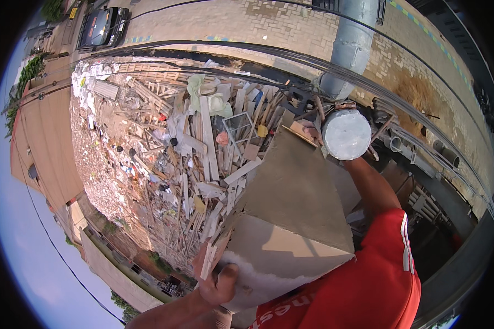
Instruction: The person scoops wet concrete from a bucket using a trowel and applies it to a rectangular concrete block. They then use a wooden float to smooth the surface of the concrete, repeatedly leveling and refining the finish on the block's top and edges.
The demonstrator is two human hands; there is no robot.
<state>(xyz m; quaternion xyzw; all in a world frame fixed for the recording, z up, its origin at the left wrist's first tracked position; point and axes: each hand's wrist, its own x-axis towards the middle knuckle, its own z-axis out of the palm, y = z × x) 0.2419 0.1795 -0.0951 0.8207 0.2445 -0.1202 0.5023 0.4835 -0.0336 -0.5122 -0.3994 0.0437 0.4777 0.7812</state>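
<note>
Concrete block (291, 203), a big grey slab with a smooth top face and a paler, rough white lower edge, sits high above the ground in the middle of the view, its long axis running from the near lower left up toward the far upper right.

Farthest left, well below, lie a brick-paved yard and a heap of scrap wood (192, 159): splintered planks, slats and bits of plastic.

Next, the left hand (217, 279) is clamped on the block's near lower corner, fingers curled over the rough white edge. This hand is the nearer one.

Across the block, the right arm in a red sleeve (368, 274) reaches along its right side to the far end. The right hand (312, 133) is mostly hidden there, so I cannot tell its grip.

Just beside it stands a round grey pole (347, 134), smooth and metallic, with black cables (247, 52) running past.
</note>
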